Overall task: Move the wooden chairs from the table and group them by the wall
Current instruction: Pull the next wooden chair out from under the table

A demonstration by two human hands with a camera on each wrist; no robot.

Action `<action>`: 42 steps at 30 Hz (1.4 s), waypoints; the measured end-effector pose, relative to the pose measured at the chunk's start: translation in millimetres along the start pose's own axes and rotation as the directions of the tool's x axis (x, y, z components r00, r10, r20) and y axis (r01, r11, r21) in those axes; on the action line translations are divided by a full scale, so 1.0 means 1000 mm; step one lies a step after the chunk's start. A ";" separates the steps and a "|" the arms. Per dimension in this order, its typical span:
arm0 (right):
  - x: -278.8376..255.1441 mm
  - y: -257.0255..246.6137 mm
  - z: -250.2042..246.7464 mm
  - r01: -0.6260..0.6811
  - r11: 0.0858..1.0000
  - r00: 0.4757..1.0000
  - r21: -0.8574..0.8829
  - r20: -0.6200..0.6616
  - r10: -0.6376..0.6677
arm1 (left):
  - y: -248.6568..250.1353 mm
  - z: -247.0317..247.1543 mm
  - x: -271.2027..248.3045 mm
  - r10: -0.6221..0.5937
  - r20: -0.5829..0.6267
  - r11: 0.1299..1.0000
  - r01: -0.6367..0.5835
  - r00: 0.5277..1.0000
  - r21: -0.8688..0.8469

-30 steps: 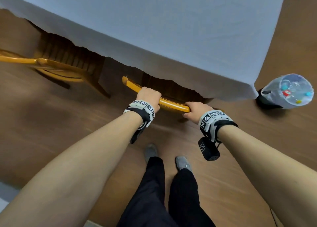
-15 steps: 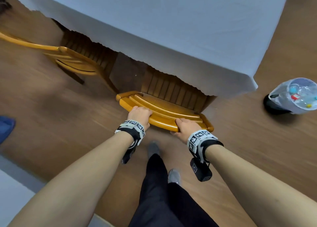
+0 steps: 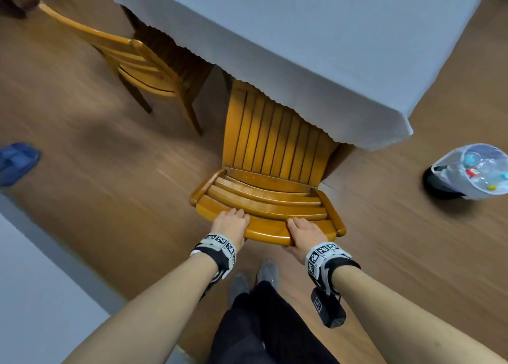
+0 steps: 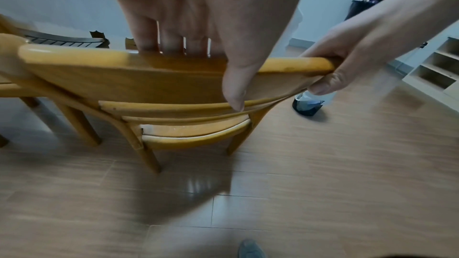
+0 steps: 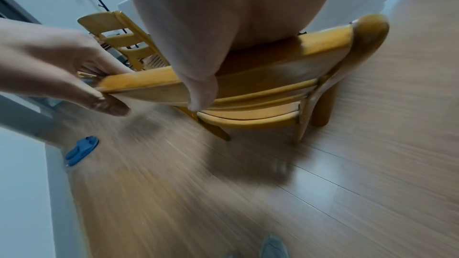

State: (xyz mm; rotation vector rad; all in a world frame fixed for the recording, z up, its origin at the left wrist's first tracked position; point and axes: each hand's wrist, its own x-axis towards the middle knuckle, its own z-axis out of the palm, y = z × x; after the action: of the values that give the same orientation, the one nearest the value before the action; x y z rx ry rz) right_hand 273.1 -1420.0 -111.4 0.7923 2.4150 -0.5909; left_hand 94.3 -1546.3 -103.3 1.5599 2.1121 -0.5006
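A slatted wooden chair (image 3: 275, 143) stands half out from under the cloth-covered table (image 3: 316, 33), its back towards me. My left hand (image 3: 231, 223) grips the left part of its top rail (image 4: 111, 66), fingers over the front and thumb behind. My right hand (image 3: 305, 231) grips the right part of the same rail (image 5: 285, 60). The left wrist view shows my left hand (image 4: 198, 26) and my right hand (image 4: 347, 60) curled round the rail. A second wooden chair (image 3: 137, 61) stands at the table further left, its seat partly under the cloth.
A dark bin lined with a clear bag (image 3: 467, 171) stands on the wood floor to the right. A blue slipper (image 3: 16, 161) lies at the left, near a pale wall (image 3: 33, 281). My feet (image 3: 255, 278) are just behind the chair. Open shelves (image 4: 437, 70) stand far right.
The chair has slid back out from under the table towards me, so its slatted seat now shows. Both hands keep their grip on the top rail as I step back.
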 end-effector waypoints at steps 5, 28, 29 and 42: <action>-0.032 0.007 0.012 0.047 0.998 0.999 -0.035 0.023 -0.047 | 0.030 0.015 -0.034 -0.036 0.011 0.999 0.036 0.999 -0.017; -0.145 0.145 0.008 0.427 0.864 0.890 -0.268 0.291 -0.350 | 0.260 0.047 -0.122 -0.421 0.015 0.832 0.392 0.907 -0.393; -0.152 0.149 0.011 0.438 0.856 0.884 -0.273 0.302 -0.356 | 0.270 0.050 -0.127 -0.425 0.026 0.827 0.400 0.905 -0.396; -0.215 0.216 0.042 0.617 0.700 0.779 -0.361 0.408 -0.476 | 0.414 0.070 -0.170 -0.566 0.059 0.730 0.533 0.822 -0.427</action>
State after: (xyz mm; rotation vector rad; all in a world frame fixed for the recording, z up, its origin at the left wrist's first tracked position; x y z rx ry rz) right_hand 573.8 -1371.8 -66.0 -0.2481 2.3487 -0.2580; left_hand 543.0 -1598.5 -71.9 0.6964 2.5246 -0.1332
